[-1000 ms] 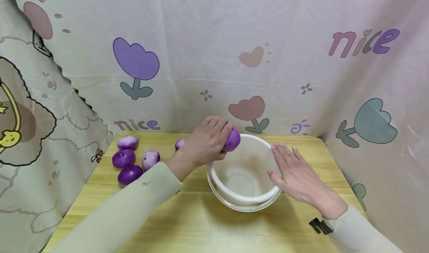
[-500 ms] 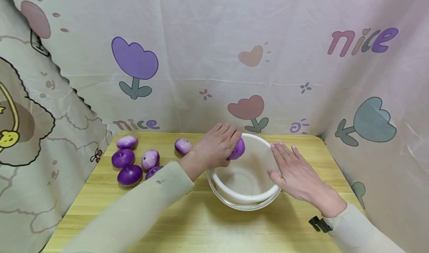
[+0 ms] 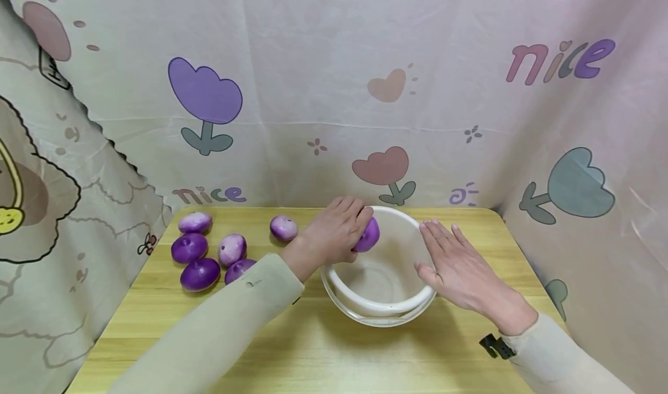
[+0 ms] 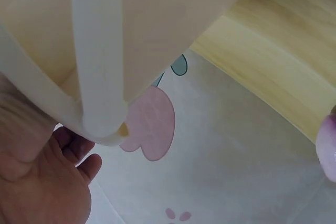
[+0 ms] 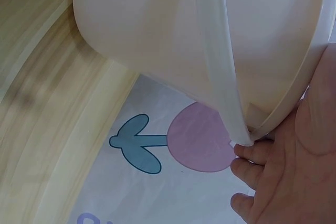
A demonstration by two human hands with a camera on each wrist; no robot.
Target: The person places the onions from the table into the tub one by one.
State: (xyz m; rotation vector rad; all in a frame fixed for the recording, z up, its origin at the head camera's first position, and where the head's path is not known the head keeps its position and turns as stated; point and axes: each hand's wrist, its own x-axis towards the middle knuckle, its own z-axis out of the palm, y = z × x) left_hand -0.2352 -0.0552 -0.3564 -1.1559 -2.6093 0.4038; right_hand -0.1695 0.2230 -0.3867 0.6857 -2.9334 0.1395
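Observation:
My left hand (image 3: 334,231) grips a purple onion (image 3: 368,235) at the left side of a white bucket (image 3: 377,308), with the onion over its opening. In the left wrist view the left hand (image 4: 44,182) shows by the rim, its held onion hidden. On the opposite side, my right hand (image 3: 461,272) rests against the bucket's rim, fingers straight. The right wrist view shows the right hand's (image 5: 289,171) fingertips near where the bucket's handle (image 5: 215,51) meets the rim. Inside the bucket, the visible part of the floor is bare.
Several purple onions lie at the table's left, among them a dark one (image 3: 200,274) and a paler one (image 3: 232,249). Another onion (image 3: 284,228) sits alone behind the left forearm. A printed curtain (image 3: 292,92) hangs behind the wooden table (image 3: 313,359).
The left hand, holding the onion, has moved right and down toward the bucket's mouth, uncovering onions behind the forearm. It barely moves over the last half second. The right hand stays put.

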